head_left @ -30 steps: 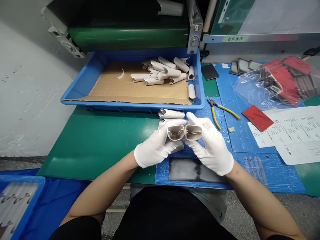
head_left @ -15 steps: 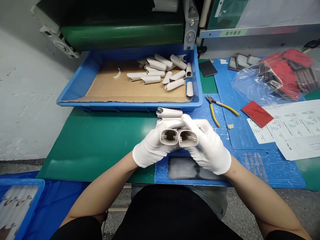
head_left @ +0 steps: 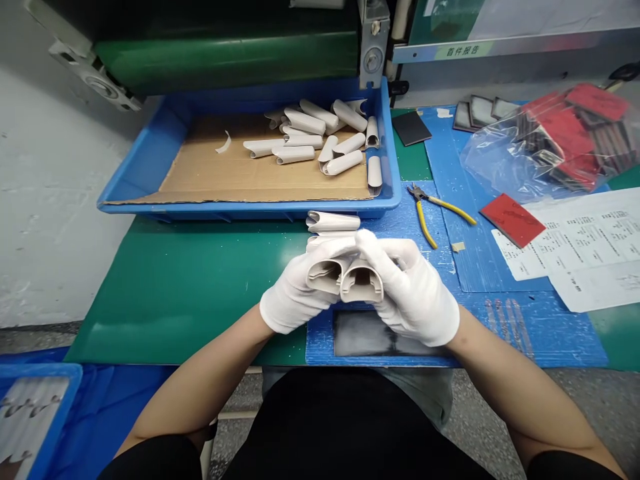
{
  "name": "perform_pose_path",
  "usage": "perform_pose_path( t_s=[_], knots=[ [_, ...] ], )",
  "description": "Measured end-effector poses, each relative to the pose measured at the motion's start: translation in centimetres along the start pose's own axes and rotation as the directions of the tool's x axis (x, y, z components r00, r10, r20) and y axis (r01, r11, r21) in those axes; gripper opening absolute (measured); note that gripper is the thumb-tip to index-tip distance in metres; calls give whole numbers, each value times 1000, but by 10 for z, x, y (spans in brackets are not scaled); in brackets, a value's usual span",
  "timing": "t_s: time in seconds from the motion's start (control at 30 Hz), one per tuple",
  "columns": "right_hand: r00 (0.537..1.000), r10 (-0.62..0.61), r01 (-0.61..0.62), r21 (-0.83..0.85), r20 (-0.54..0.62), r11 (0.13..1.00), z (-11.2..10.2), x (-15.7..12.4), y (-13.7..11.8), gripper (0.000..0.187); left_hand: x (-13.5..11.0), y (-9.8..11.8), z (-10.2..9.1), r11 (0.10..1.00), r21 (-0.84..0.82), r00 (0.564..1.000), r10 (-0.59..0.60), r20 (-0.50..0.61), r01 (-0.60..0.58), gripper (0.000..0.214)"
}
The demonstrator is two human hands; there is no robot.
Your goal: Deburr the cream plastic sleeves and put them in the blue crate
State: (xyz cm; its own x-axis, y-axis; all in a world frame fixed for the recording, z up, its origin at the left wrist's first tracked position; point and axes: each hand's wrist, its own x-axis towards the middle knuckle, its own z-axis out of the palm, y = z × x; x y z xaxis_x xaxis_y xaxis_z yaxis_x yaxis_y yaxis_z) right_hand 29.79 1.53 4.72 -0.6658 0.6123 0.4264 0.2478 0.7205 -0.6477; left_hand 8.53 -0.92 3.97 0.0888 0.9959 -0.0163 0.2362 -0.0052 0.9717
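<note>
White gloves cover both hands. My left hand [head_left: 295, 293] is closed around a hollow white plastic sleeve [head_left: 325, 285], its open end facing me. In my right hand [head_left: 417, 290] is a second sleeve of the same kind [head_left: 362, 298], gripped by the fingers and turned with its ribbed inside toward me. The two sleeves touch side by side. Just beyond my hands, another white sleeve [head_left: 334, 221] lies on the table, with one more partly hidden behind my left hand. A dark rectangular sanding pad [head_left: 357, 333] lies below the hands.
A blue tray [head_left: 240, 209] lined with cardboard holds several white sleeves under a green conveyor [head_left: 225, 63]. Yellow-handled cutting pliers [head_left: 425, 223], a red pad [head_left: 513, 220], paper sheets [head_left: 590, 247] and a plastic bag of red pads [head_left: 565, 143] lie right. Another blue tray [head_left: 75, 393] stands lower left.
Both held sleeves have been rotated, so their ends sit at different angles. The right one now overlaps the left one's edge. The view has shifted slightly.
</note>
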Motion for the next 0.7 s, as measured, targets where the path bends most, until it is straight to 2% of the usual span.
perform_pose_path(
  t_s=[0.2,0.27,0.4,0.5,0.63,0.7],
  knots=[
    [996,79,-80,64,31,995,-2,-1,-2,59,8,-21,-2,999,53,1000,-9,10,8,55],
    [992,117,-121,119,36,986,-2,2,-3,57,8,-23,-2,997,70,1000,12,14,-13,51],
    [990,122,-132,189,65,973,-3,8,-4,52,1,-17,-2,991,78,993,107,48,-110,37],
    [994,106,-108,159,23,981,-3,9,-6,52,-5,-10,-1,984,63,984,159,85,-164,31],
    [996,79,-76,93,-27,993,-2,8,-5,52,-8,-5,2,962,109,968,253,-3,-251,24],
    [999,40,-37,100,-27,994,-1,6,-2,52,-10,-6,3,948,138,956,291,-20,-286,27]
  ],
)
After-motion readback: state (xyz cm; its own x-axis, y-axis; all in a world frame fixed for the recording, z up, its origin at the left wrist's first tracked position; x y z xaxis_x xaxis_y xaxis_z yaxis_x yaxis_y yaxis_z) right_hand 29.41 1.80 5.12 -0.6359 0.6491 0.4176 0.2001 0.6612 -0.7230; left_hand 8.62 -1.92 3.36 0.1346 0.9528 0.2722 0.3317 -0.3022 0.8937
